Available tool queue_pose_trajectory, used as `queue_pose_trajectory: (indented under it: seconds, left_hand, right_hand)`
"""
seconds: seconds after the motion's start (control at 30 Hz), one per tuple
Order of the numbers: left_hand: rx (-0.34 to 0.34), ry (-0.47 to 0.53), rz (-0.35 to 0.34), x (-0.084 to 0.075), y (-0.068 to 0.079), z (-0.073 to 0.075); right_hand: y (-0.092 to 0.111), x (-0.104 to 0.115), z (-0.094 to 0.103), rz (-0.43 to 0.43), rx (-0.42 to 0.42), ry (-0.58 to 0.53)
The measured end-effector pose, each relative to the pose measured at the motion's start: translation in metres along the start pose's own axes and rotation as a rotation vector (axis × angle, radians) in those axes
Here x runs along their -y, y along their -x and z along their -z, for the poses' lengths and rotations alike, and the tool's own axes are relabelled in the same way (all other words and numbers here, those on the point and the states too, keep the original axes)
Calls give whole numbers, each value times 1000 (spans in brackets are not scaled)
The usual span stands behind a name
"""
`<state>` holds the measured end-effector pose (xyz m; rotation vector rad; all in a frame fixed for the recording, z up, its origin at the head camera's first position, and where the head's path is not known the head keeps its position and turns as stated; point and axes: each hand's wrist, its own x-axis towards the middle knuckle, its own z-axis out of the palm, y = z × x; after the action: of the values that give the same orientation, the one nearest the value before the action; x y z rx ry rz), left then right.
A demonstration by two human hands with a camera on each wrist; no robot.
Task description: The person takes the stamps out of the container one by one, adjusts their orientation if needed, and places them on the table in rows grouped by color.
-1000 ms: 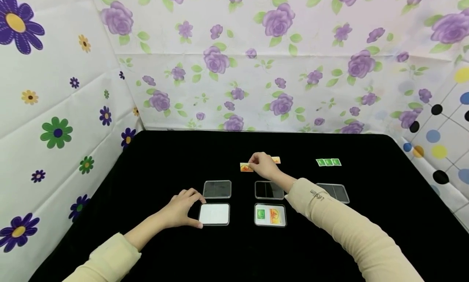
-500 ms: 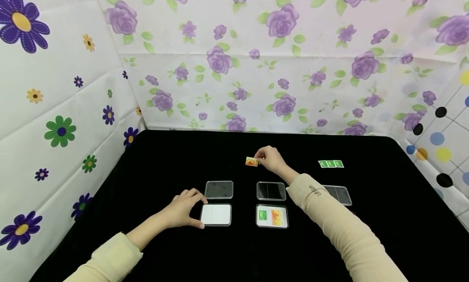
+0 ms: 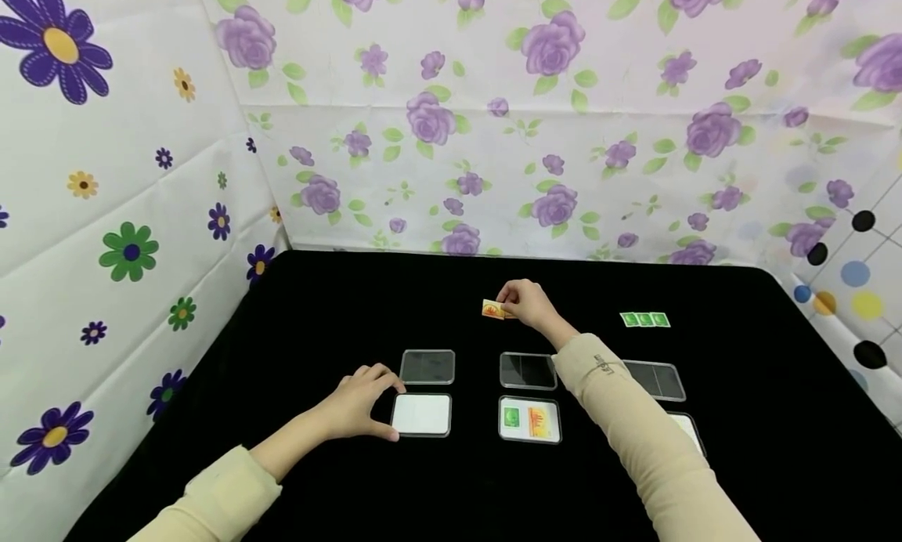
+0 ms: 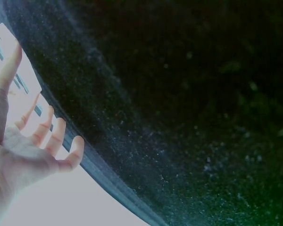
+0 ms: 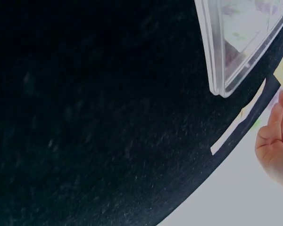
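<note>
My right hand [image 3: 530,305] pinches a small yellow-and-orange stamp [image 3: 492,309] between thumb and fingertips, above the back of the black table. More yellow stamps [image 5: 239,117] lie in a strip below that hand, mostly hidden by it in the head view. At front left, my left hand [image 3: 358,405] rests with thumb and forefinger spread at the left corners of a clear-rimmed case with a white insert [image 3: 421,415]. To its right lies a similar case [image 3: 524,433] holding one green stamp [image 3: 512,417] and one orange stamp [image 3: 539,422].
Clear transparent covers [image 3: 427,366] lie in a row behind the cases, the middle one [image 3: 528,371] nearest my right forearm. Another white-insert case [image 3: 686,426] is partly hidden by the right sleeve. Three green stamps [image 3: 644,319] lie at back right.
My right hand has lifted the yellow-and-orange stamp and moved slightly back and right with it. My left hand stays at the white-insert case. The head view has shifted a little.
</note>
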<state>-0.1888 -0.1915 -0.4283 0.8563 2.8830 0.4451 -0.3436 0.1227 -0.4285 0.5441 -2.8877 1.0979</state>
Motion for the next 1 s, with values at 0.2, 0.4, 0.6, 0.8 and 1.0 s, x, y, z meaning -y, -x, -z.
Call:
queue_pose_trajectory:
  seconds: [0.2,0.4,0.6,0.8,1.0]
  left_hand:
    - [2,9,8,-1,-1,-1]
    - [0,5,17,-1,-1,-1]
    - [-1,5,18,1,3,-2]
    - [-10,6,19,1,3,-1]
    - [-2,6,17,0,1,-1]
  right_hand:
    - [-3,1,-1,-32,-7,59]
    - [-8,3,-5,-45,-10,85]
    - [-11,3,-14,-93,-51,121]
    - [-13,2,-18,-66,-63,156]
    - [-12,2,-16,-68,-56,167]
